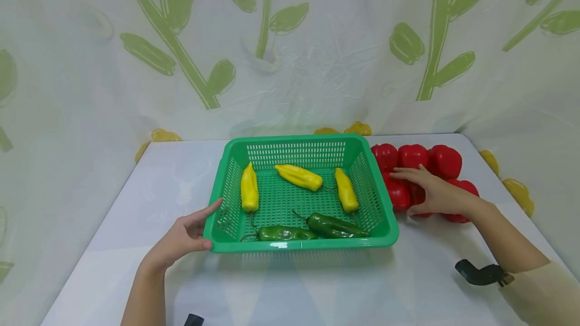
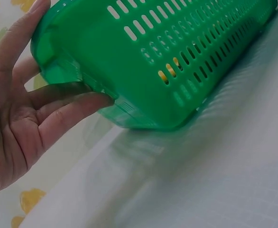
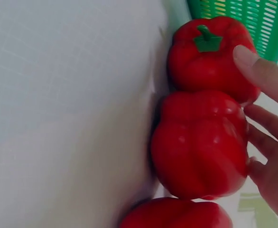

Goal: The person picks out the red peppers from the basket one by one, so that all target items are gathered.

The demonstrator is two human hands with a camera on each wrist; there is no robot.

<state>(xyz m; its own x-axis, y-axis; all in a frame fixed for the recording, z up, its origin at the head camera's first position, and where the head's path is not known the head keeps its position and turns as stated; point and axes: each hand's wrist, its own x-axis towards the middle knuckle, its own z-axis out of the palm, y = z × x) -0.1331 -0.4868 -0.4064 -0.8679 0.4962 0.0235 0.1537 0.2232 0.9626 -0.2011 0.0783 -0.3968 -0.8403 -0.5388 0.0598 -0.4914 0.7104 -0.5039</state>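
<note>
A green plastic basket (image 1: pixel 301 245) holds three yellow peppers (image 1: pixel 299 177) and two green peppers (image 1: pixel 335 226). My left hand (image 1: pixel 181 235) holds its front left corner, thumb at the front rim and index finger along the left side. The left wrist view shows other fingertips against the basket wall (image 2: pixel 143 80) below the rim. To the right, my right hand (image 1: pixel 432 192) reaches over red bell peppers, fingers spread. In the right wrist view its thumb overlaps the stemmed bell pepper (image 3: pixel 210 66) beside the basket. Its other fingers are beside the neighbouring bell pepper (image 3: pixel 200 147); contact is unclear.
Several red bell peppers (image 1: pixel 446 161) stand close together in rows against the basket's right side. All rest on a white table (image 1: pixel 149 190). A leaf-patterned white sheet (image 1: pixel 317 64) hangs behind it and at both sides.
</note>
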